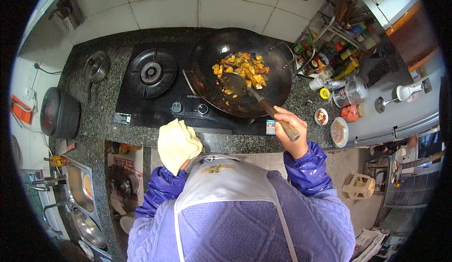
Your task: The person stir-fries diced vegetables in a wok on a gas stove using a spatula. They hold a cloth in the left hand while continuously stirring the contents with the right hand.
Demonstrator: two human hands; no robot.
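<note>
My right hand (293, 129) grips the wooden handle of a wok spatula (263, 103). Its metal blade rests in a large dark wok (208, 96), against the near side of a heap of cooked yellow-brown food pieces (243, 66). The wok stands over the right side of a black glass gas hob (159, 110). A pale yellow cloth (178, 143) covers most of my left hand (185, 164), which holds it in front of the hob's edge. Its fingers are hidden under the cloth. Closest to the cloth on the wok is the left loop handle (190, 84).
A bare burner (151, 73) lies left of the wok. Farther left are a small lidded pot (96, 66) and a black rice-cooker-like appliance (60, 113). To the right stand a bottle rack (325, 46), a small white bowl (321, 116) and a larger bowl (339, 132).
</note>
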